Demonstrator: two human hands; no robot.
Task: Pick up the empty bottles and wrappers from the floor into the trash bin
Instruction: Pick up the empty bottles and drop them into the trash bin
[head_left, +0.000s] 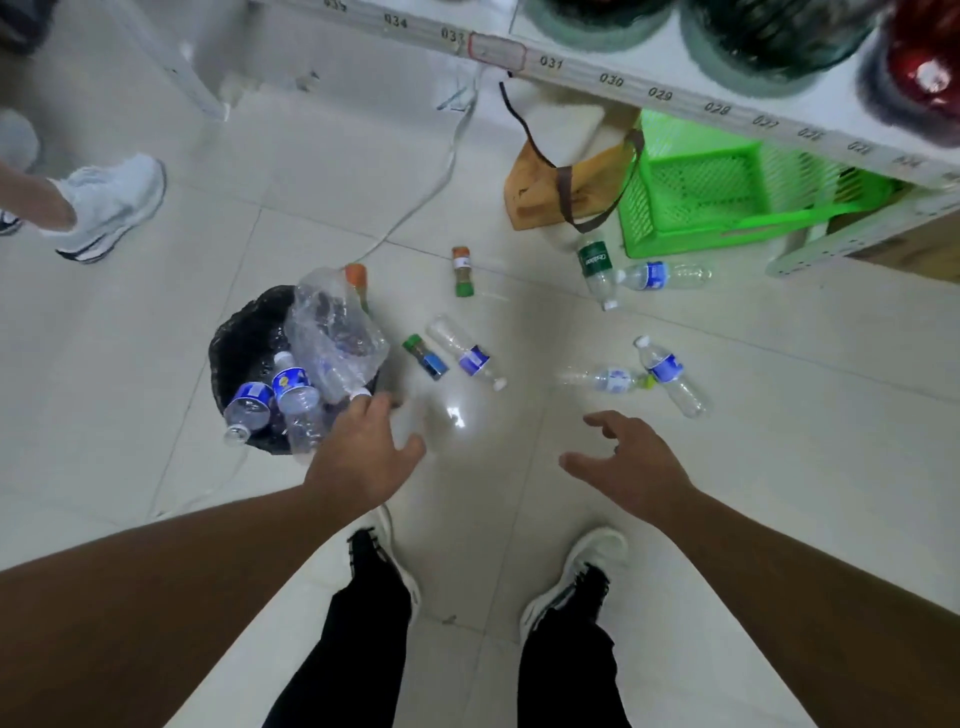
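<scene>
A black-lined trash bin stands on the floor at left, holding several clear bottles and a crumpled plastic wrapper. My left hand hovers open at the bin's right rim, holding nothing. My right hand is open above the bare tiles. Loose on the floor lie a blue-labelled bottle, a small green-capped bottle, an orange-and-green jar, two bottles to the right and a green-labelled bottle beside another clear bottle.
A green plastic basket and a brown bag sit under a white numbered shelf at the top right. Another person's white shoe is at left. A white cable runs across the tiles. My own feet are below.
</scene>
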